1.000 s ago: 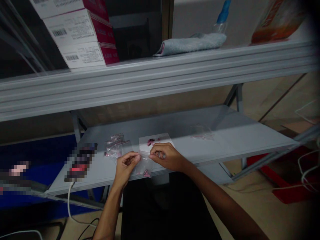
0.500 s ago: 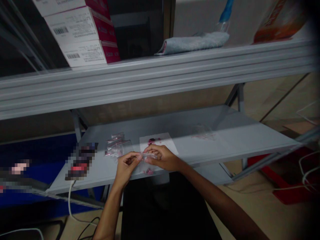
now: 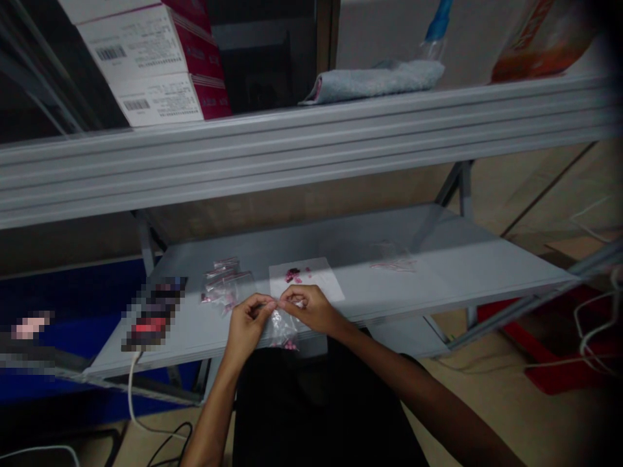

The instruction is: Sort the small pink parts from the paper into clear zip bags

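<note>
My left hand (image 3: 247,327) and my right hand (image 3: 307,309) pinch the top edge of a small transparent zip bag (image 3: 283,329) between their fingertips. The bag hangs over the front of a grey metal shelf (image 3: 389,237), with pink pieces gathered at its bottom. Just behind my right hand, a translucent sheet (image 3: 316,279) lies on the shelf with dark pink pieces (image 3: 293,275) on it. Left of it is a small heap of similar filled bags (image 3: 224,290). Another transparent bag (image 3: 393,257) lies farther right.
A pixelated device (image 3: 152,316) with a white cable (image 3: 130,389) lies at the shelf's left end. Above runs a second shelf's metal edge (image 3: 311,149), holding stacked white-and-red boxes (image 3: 156,65), a grey cloth (image 3: 372,82) and a bottle (image 3: 435,32). A red crate (image 3: 535,350) sits low right.
My hands have come closer together and the bag now hangs down between them, its pink pieces lower, rather than being stretched sideways along its top edge.
</note>
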